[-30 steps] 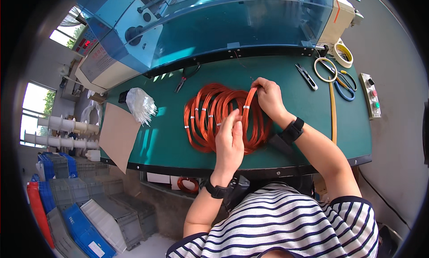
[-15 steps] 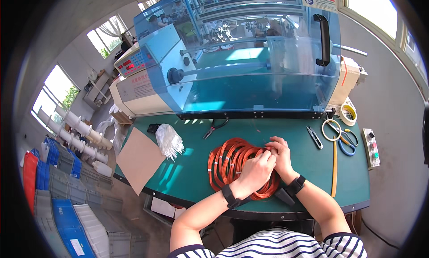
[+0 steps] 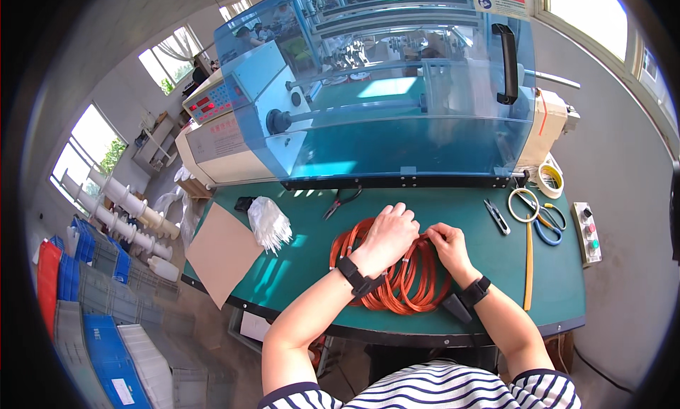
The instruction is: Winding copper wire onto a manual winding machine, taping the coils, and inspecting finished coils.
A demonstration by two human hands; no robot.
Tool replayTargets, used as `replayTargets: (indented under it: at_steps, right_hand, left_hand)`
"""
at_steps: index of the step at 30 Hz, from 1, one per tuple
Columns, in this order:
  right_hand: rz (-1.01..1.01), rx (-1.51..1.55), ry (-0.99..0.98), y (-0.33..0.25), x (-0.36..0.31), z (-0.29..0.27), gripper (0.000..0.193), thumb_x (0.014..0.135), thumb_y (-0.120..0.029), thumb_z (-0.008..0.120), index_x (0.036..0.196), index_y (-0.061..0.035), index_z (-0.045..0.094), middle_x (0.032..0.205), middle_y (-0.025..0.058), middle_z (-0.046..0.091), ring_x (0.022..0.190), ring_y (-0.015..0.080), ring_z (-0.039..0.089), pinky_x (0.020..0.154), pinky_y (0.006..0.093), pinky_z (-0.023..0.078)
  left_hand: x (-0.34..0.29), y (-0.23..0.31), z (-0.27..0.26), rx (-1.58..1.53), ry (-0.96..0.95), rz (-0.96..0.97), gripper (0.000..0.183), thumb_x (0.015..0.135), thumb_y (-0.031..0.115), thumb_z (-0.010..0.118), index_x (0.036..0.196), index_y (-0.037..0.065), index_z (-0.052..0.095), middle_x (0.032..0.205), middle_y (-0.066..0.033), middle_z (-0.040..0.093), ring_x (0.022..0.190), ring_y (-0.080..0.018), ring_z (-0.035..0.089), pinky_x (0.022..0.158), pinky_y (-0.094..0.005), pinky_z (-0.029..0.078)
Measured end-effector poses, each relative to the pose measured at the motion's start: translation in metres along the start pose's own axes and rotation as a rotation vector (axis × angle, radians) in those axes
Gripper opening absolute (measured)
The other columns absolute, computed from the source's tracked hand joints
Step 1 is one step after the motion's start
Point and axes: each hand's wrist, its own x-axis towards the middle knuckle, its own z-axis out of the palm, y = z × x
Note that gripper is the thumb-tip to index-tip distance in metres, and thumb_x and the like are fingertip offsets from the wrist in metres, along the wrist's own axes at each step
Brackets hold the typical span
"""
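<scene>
A coil of orange-red wire, bound at places with white ties, lies at the near middle of the green table. Over its upper part my left hand is bent, back of the hand up, its fingers curled on the strands; the fingertips are partly hidden. At the coil's upper right, the thumb and fingers of my right hand pinch together on the wire. What lies between those fingertips is too small to make out clearly. Each wrist wears a black band.
A machine with a blue see-through cover spans the table's back. Left of the coil lie pliers, white ties in a bag and brown card. Snips, scissors, tape rolls and a button box lie right.
My left hand has moved up and left, away from my right hand, and now lies over the coil's top. My right hand has shifted slightly down; more of the coil's near right part shows.
</scene>
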Motion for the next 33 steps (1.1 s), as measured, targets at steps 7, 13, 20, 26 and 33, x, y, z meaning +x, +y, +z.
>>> replayTargets:
  at_steps: [7, 13, 20, 26, 33]
  right_hand:
    - [-0.061, -0.023, -0.001, 0.015, 0.004, -0.003, 0.014, 0.085, -0.01, 0.059, 0.083, 0.0031, 0.063, 0.063, 0.0088, 0.061, 0.06, 0.011, 0.055, 0.058, 0.0278, 0.045]
    - [0.019, 0.141, -0.033, 0.009, 0.0, -0.004, 0.013, 0.084, -0.01, 0.061, 0.081, 0.0028, 0.063, 0.062, 0.0082, 0.059, 0.057, 0.0103, 0.051, 0.054, 0.0257, 0.041]
    - [-0.119, -0.15, 0.088, 0.012, -0.003, -0.012, 0.011, 0.08, -0.011, 0.062, 0.074, -0.0009, 0.062, 0.067, 0.0082, 0.056, 0.071, 0.0232, 0.05, 0.07, 0.0337, 0.042]
    - [-0.027, 0.17, -0.128, 0.011, 0.012, -0.022, 0.014, 0.081, -0.011, 0.061, 0.072, -0.0004, 0.061, 0.081, 0.0062, 0.056, 0.077, 0.0177, 0.051, 0.071, 0.0282, 0.041]
    - [0.128, 0.298, -0.181, 0.02, 0.018, -0.021, 0.019, 0.086, -0.015, 0.061, 0.076, 0.0008, 0.062, 0.084, 0.003, 0.055, 0.08, 0.0128, 0.05, 0.076, 0.0266, 0.039]
  left_hand:
    - [-0.003, 0.01, 0.007, -0.181, 0.029, -0.102, 0.02, 0.082, 0.021, 0.06, 0.069, 0.007, 0.058, 0.071, -0.007, 0.059, 0.072, -0.0244, 0.06, 0.064, -0.0368, 0.047]
    - [-0.024, 0.017, 0.008, -0.365, 0.079, -0.372, 0.021, 0.085, 0.02, 0.058, 0.072, 0.004, 0.059, 0.067, -0.0122, 0.061, 0.064, -0.03, 0.062, 0.056, -0.0404, 0.048]
    - [-0.065, 0.037, -0.004, -0.357, 0.036, -0.492, 0.024, 0.085, 0.021, 0.059, 0.068, 0.004, 0.059, 0.065, -0.013, 0.062, 0.06, -0.0313, 0.061, 0.053, -0.0417, 0.048]
    - [-0.07, 0.076, 0.003, -0.377, 0.166, -0.495, 0.027, 0.084, 0.016, 0.058, 0.061, 0.004, 0.052, 0.057, -0.0124, 0.055, 0.057, -0.0304, 0.058, 0.052, -0.0416, 0.045]
    - [-0.077, 0.119, 0.022, -0.489, 0.339, -0.622, 0.027, 0.082, 0.012, 0.061, 0.061, 0.004, 0.048, 0.055, -0.0111, 0.051, 0.054, -0.0293, 0.053, 0.052, -0.0396, 0.041]
